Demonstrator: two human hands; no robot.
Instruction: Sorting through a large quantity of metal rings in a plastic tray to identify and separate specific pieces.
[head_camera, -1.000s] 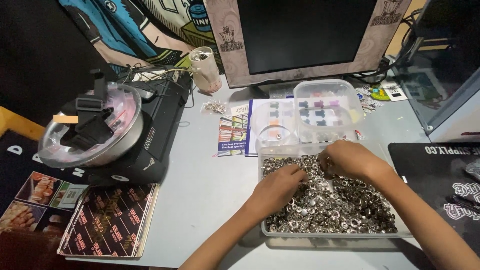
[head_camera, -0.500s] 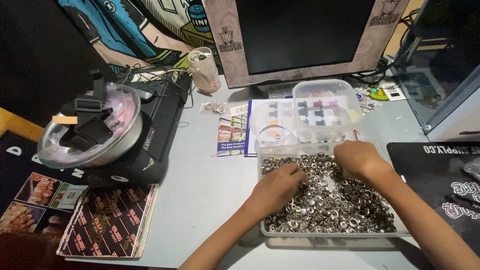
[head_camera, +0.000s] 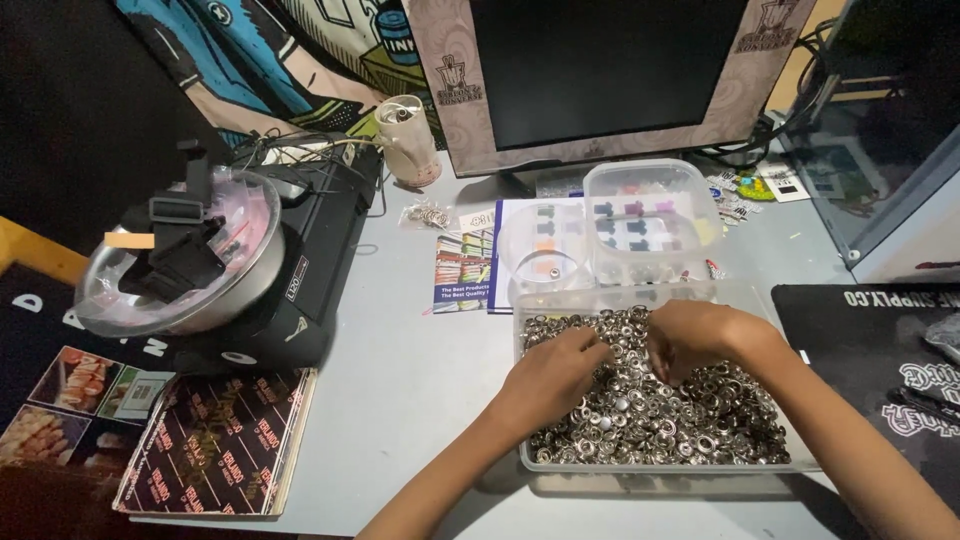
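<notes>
Resting on a heap of small silver metal rings (head_camera: 660, 410), both hands work close together inside a clear plastic tray (head_camera: 800, 462). The left hand (head_camera: 553, 372) lies palm down near the tray's left wall, fingers curled loosely into the rings; whether it pinches one cannot be told. The right hand (head_camera: 700, 335) sits just beside it, toward the tray's far side, fingers bent downward and tips buried in the pile, so its grip is likewise hidden. The rings fill the tray almost from wall to wall, far too many to count.

Beyond the tray's far edge stand two clear containers: one small round tub (head_camera: 545, 245) with a single ring in it, and one rectangular lidded box (head_camera: 650, 215), touching each other. Under them lie printed leaflets (head_camera: 465, 270). A loose little cluster of rings (head_camera: 430, 213) lies on the grey desk (head_camera: 400, 370) further back, near one pale cup (head_camera: 408, 140).

Left of the tray, the desk has an open bare stretch, room for the left forearm. That stretch ends at a black machine (head_camera: 310, 260) carrying one round clear bowl (head_camera: 185, 265), with a stack of printed cards (head_camera: 215, 440) at the desk's near left edge. One dark monitor (head_camera: 610, 70) stands at the back. A black mat (head_camera: 880, 350) lies just right of the tray, hemming that side.
</notes>
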